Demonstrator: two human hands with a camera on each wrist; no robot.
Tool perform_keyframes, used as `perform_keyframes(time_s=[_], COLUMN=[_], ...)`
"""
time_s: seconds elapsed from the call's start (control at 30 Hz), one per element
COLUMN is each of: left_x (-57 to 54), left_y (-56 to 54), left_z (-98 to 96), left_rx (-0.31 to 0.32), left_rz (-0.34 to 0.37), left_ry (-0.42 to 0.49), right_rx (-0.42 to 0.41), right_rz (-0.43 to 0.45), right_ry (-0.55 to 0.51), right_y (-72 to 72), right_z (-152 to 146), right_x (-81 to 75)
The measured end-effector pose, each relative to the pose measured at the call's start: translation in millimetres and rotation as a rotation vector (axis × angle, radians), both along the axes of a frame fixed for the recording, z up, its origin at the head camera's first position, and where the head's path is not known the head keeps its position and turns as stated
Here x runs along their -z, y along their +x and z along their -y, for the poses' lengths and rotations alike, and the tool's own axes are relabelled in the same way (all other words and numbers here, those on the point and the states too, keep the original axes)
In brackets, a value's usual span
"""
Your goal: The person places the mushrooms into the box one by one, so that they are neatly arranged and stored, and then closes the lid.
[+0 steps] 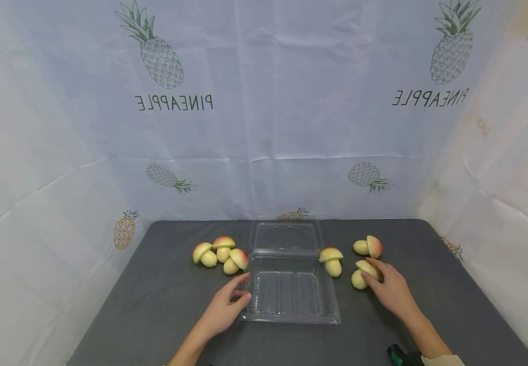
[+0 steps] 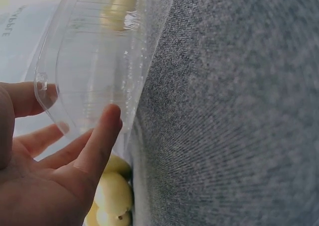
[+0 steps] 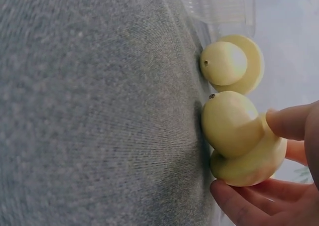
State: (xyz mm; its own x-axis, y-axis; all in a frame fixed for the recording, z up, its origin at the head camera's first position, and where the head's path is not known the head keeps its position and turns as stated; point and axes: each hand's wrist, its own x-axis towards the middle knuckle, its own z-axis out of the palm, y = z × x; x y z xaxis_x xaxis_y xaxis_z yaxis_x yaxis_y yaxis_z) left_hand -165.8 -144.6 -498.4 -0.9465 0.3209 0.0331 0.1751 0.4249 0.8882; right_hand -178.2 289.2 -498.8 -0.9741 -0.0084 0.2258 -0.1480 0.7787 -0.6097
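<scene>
A clear plastic clamshell box (image 1: 291, 292) lies with its lid (image 1: 286, 236) folded back on the dark table. My left hand (image 1: 224, 307) holds the box's left side, thumb and fingers about the rim; the left wrist view shows the transparent wall (image 2: 84, 71) against the fingertips. My right hand (image 1: 391, 290) pinches a yellow toy mushroom (image 1: 360, 279) by its cap, thumb on one side and fingers on the other. In the right wrist view this mushroom (image 3: 232, 126) lies on its side, close to the tabletop. Another mushroom (image 1: 332, 262) sits beside the box's right edge.
Three mushrooms with reddish caps (image 1: 223, 248) cluster left of the box. One more mushroom (image 1: 369, 247) lies behind my right hand. The dark table (image 1: 154, 305) meets a pale pineapple-print cloth (image 1: 264, 127) at the back and sides. A dark strap (image 1: 403, 356) circles my right wrist.
</scene>
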Motion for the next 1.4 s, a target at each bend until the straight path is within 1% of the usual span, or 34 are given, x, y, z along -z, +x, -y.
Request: perform_keyframes(time_s=[0.23, 0.67, 0.93, 1.13, 1.4], left_x=[2.8, 1.5, 3.3, 4.0, 4.0], left_y=[-1.3, -1.0, -1.4, -1.3, -2.8], left_z=[-0.4, -1.1, -1.2, -1.0, -0.6], left_rx=[0.003, 0.015, 0.008, 0.006, -0.003], left_rz=[0.007, 0.019, 0.022, 0.008, -0.023], left_ry=[0.003, 0.012, 0.001, -0.005, -0.017], right_rx=[-0.004, -0.024, -0.032, -0.036, -0.053], right_rz=[0.055, 0.122, 0.136, 0.153, 0.147], right_ry=[-0.042, -0.104, -0.138, -0.160, -0.184], right_y=[2.2, 7.7, 12.2, 14.5, 16.4], right_z=[1, 7, 12, 17, 22], right_x=[-1.8, -8.8, -16.0, -23.5, -34.8])
